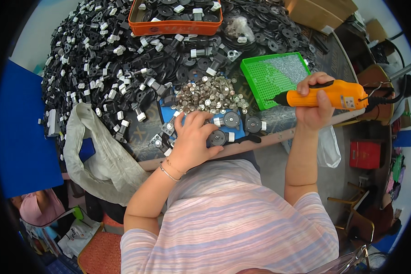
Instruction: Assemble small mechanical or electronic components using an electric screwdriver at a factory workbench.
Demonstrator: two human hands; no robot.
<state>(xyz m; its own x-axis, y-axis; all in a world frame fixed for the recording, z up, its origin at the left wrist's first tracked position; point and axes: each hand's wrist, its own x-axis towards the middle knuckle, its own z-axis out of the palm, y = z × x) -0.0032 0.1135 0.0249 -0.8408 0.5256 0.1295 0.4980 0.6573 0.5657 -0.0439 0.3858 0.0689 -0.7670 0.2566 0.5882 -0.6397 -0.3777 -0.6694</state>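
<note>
My right hand (pixel 314 100) is wrapped round an orange electric screwdriver (pixel 335 95), whose thin bit points left over the edge of a green perforated tray (pixel 250 77). Small pale screws (pixel 287 66) lie heaped in the tray. Above a blue mat (pixel 168 114), my left hand (pixel 194 137) curves its fingers down, with a black wheel-shaped part (pixel 218 138) between thumb and index finger. Two similar round parts with white ends, one a black wheel part (pixel 231 119), lie beside it. Shiny round metal caps (pixel 208 96) are piled just beyond my fingers. Grey metal-plated pieces (pixel 157 140) lie left of the hand.
A large heap of black and white plastic parts (pixel 109 64) covers the far left of the table. An orange-red box (pixel 176 28) of parts stands on it. A whitish cloth sack (pixel 102 169) hangs at the left edge. A cardboard box (pixel 319 13) sits far right. Another person (pixel 41 205) shows lower left.
</note>
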